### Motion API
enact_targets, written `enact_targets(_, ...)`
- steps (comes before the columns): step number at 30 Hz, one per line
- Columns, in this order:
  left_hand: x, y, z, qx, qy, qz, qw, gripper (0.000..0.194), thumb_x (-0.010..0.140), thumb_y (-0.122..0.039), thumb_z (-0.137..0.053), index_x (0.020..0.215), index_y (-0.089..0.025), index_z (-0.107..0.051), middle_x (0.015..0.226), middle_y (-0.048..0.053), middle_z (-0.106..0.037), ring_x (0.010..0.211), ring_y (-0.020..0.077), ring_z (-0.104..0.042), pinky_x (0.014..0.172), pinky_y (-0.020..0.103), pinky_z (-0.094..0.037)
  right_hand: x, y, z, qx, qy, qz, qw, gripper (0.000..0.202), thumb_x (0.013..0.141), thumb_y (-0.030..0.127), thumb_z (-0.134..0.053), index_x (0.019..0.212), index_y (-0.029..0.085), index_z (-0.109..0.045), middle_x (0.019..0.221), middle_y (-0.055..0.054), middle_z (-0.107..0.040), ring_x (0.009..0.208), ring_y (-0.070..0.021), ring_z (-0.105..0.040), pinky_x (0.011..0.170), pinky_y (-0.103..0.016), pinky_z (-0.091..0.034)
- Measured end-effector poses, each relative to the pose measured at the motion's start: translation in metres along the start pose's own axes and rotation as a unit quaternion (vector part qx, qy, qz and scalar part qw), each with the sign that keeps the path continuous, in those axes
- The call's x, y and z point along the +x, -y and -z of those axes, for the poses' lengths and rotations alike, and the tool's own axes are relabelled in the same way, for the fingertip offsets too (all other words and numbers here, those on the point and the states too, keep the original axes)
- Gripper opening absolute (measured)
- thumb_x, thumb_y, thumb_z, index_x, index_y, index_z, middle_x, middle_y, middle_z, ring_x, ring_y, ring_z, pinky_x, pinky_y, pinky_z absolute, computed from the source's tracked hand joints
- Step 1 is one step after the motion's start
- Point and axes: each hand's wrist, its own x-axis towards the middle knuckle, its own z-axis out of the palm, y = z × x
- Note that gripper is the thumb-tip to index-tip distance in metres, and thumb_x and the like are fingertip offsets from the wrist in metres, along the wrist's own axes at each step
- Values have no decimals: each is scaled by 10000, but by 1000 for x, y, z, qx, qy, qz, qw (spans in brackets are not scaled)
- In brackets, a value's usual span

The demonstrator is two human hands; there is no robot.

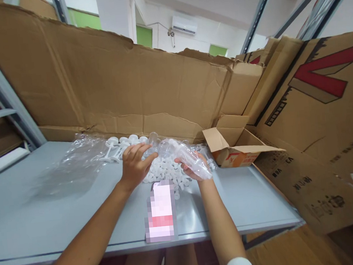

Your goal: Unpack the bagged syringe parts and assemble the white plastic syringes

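Note:
My right hand [195, 167] is wrapped from below round a clear plastic piece [191, 158], which lies slanted across the palm and wrist. My left hand [136, 163] is raised above the table, its thumb and fingers apart, close to a clear cup-like piece [154, 139]; no held thing shows between them. Between and below the hands lies a pile of small white plastic parts [167, 171]. Larger white pieces with round discs [124, 142] are grouped behind my left hand. A phone with a pixelated screen [160, 211] lies in front of the pile.
Crumpled clear plastic film [81, 154] lies at the left on the grey table [46, 211]. An open cardboard box [239, 153] stands at the right. Tall cardboard sheets [159, 88] wall off the back, and a large printed carton [324, 105] stands far right beside metal posts.

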Motion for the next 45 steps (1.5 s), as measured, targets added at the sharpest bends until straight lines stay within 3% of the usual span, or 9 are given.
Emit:
enact_targets(11,3,24,8,71,-64,110,989,308,733,-105,-518,953,-281,-642,1134,65,-581,1107,269,-443,971,501,-190,6,-9,-4,44,8,-24,999,382,741,377,-453,1036,154,-549,1025,-140,-607,499,-37,-439,337,-93,-246)
enact_targets(15,0,7,6,33,-63,98,993,312,701,-111,-535,946,-268,-649,1099,71,-584,1041,269,-486,935,477,-263,7,-13,-6,99,-20,41,994,333,761,325,-408,987,135,-562,1077,-133,-586,585,-55,-482,380,-108,-350)
enact_targets(19,-1,-21,-1,-142,17,101,985,271,741,-147,-500,965,-243,-620,1009,62,-601,972,216,-532,871,378,-389,7,-14,-6,124,-48,67,989,354,780,304,-327,965,117,-565,1101,-124,-564,659,-70,-510,434,-133,-416)
enact_targets(22,1,-27,-11,-284,51,245,926,330,776,-213,-472,1101,-220,-530,1109,81,-553,989,196,-535,812,332,-448,7,-14,-7,91,-67,60,992,335,763,320,-356,963,147,-562,1063,-107,-580,684,-95,-518,443,-164,-425)
enact_targets(27,0,-3,-23,-421,60,466,776,424,736,-320,-534,1135,-181,-495,1176,109,-529,1011,211,-549,802,329,-454,8,-19,-9,70,-66,31,995,329,735,352,-395,956,172,-559,986,-84,-603,653,-105,-511,442,-173,-410)
enact_targets(33,3,15,-15,-470,105,472,738,276,637,-369,-662,802,-150,-627,913,79,-660,934,222,-583,842,345,-432,11,-25,-10,74,-55,-17,996,323,761,355,-375,892,144,-583,899,-89,-619,592,-93,-491,411,-155,-371)
enact_targets(36,9,19,-5,-555,108,461,684,190,653,-320,-651,705,-144,-602,994,96,-653,1004,229,-569,901,364,-421,10,-24,-12,72,-58,-12,996,318,778,355,-349,843,158,-591,870,-74,-626,577,-90,-477,409,-156,-364)
enact_targets(40,12,28,4,-621,130,458,623,112,638,-235,-648,687,-140,-615,1105,107,-611,989,234,-589,871,349,-465,8,-22,-11,61,-60,5,996,309,783,369,-356,830,171,-587,858,-66,-627,558,-88,-463,398,-158,-355)
enact_targets(45,10,35,2,-576,216,489,619,281,642,-263,-677,916,-203,-659,1042,76,-633,648,120,-621,603,251,-517,10,-26,-6,72,-41,-11,996,333,779,432,-386,770,154,-569,780,-69,-620,481,-65,-413,349,-134,-294)
